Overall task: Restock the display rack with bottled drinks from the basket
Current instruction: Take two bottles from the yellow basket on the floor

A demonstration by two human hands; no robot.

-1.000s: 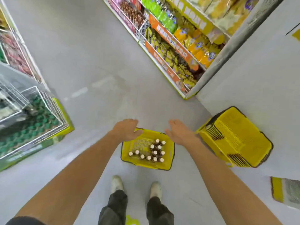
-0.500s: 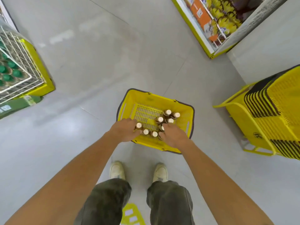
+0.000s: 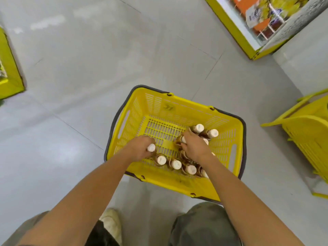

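A yellow shopping basket stands on the grey floor in front of my feet. Several brown bottled drinks with white caps stand upright in its near and right part. My left hand is inside the basket and grips the neck of the leftmost bottle. My right hand is curled round another bottle near the basket's middle. Two more bottles stand just beyond my right hand. The display rack's yellow base shows at the left edge.
A stack of empty yellow baskets lies to the right. The yellow-framed foot of a snack shelf is at the top right. My knees and one white shoe are at the bottom, close to the basket.
I have crouched closer to the basket, which now fills more of the view. Both hands went from above the basket down among the bottles and closed on one each.
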